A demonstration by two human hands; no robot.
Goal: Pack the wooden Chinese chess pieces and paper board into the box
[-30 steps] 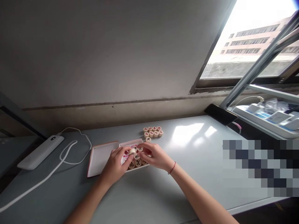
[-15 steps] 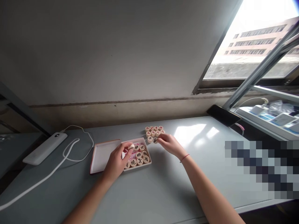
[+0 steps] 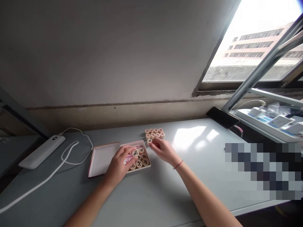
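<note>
My left hand is over the open box, its thumb and fingers closed round a round wooden piece with a black character. Several black-marked pieces lie in the box on a red-and-white lining. To the right of the box, my right hand has its fingertips together at the front of a group of pieces; what they hold, if anything, is hidden. Behind it stand rows of red-marked pieces, with one black-marked piece beside my fingertips.
Left of the box lies its white-lined lid. A white power bank with a white cable is farther left. At the back right a black phone leans by a metal post, near a white tray.
My right hand has shifted slightly left, over the spot of a black-marked piece at the group's front. My left hand's piece has moved slightly lower over the box. The view has shifted a little.
</note>
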